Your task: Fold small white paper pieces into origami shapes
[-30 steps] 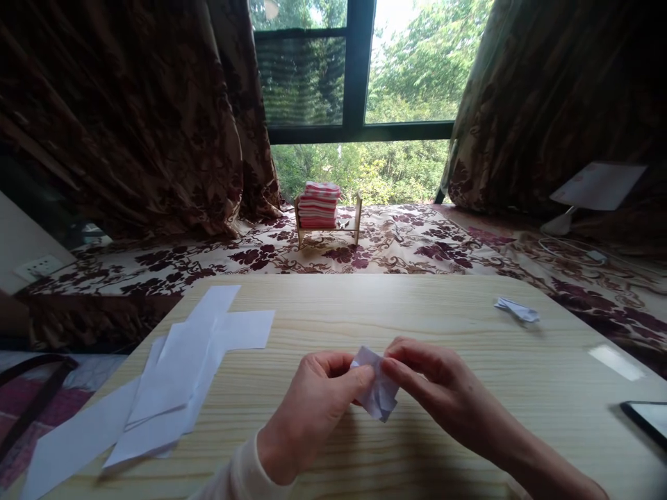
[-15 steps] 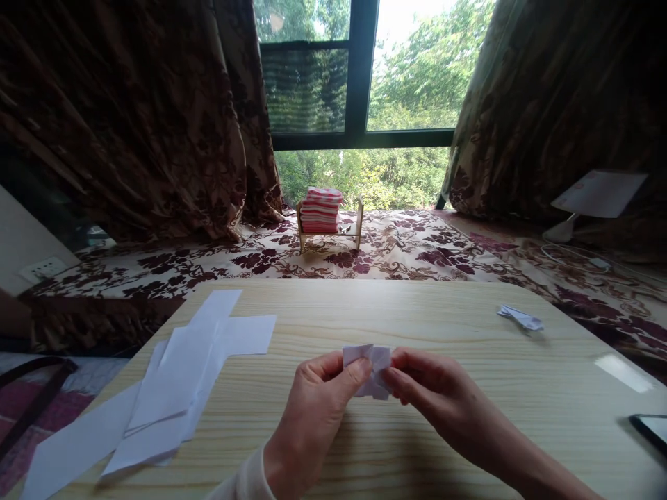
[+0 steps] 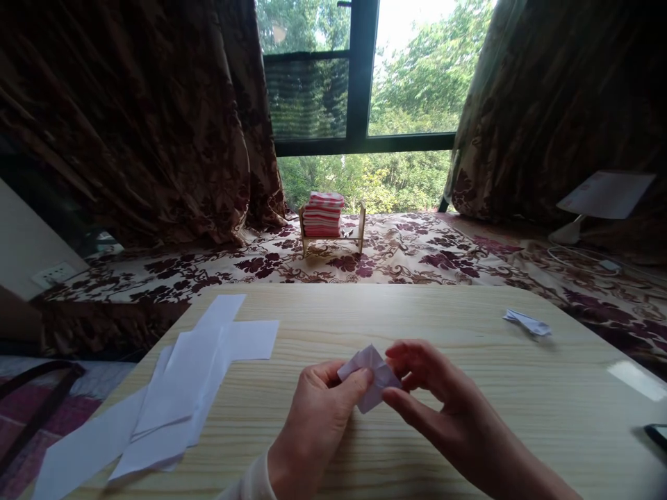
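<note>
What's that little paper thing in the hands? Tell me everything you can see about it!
The small folded paper is white, thin and creased into several layers, with a pointed top and slanting edges. It is held just above the wooden table, pinched between the left hand and the right hand. Thumbs and fingertips cover its sides, so its full shape cannot be told.

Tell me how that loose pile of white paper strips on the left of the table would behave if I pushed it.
The loose pile of white paper strips looks thin and flat, so it is probably light and floppy. The strips overlap unevenly, so a push would likely fan them apart rather than move them together. Some overhang the edge of the pale wooden table, so those might slide off.
</note>
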